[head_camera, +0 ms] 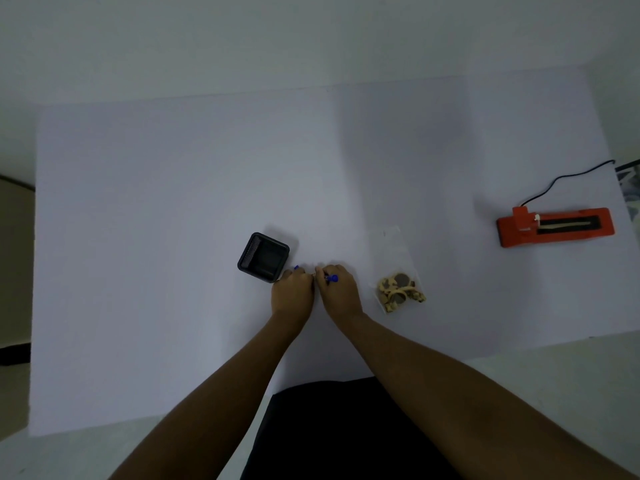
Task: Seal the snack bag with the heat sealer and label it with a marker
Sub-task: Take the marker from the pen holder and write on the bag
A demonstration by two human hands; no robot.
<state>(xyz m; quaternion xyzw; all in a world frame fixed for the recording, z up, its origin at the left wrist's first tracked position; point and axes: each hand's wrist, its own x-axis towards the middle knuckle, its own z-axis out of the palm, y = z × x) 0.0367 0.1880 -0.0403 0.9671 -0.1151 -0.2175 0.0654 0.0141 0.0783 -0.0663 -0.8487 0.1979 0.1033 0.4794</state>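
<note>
At table centre: the left hand (292, 289) and right hand (337, 289) met knuckle to knuckle over a slim blue marker (330, 278)
Grip: both hands were curled shut on the marker, blue showing at each end; whether the cap was coming off or going on, I cannot tell
Snack bag: the clear plastic bag of pale biscuits (398, 271) lay flat at 3 o'clock of the hands, near but apart
Sealer: the orange bar-shaped heat sealer (554, 226) sat well off at 2 o'clock, black cord trailing
Holder: the black square mesh pen cup (264, 257) stood just beside the left hand, at 11 o'clock
Risk: likely the ink could smear on slick plastic, or the unheld bag slide under the tip
Count: one marker, one bag, one sealer, one cup, two hands
</note>
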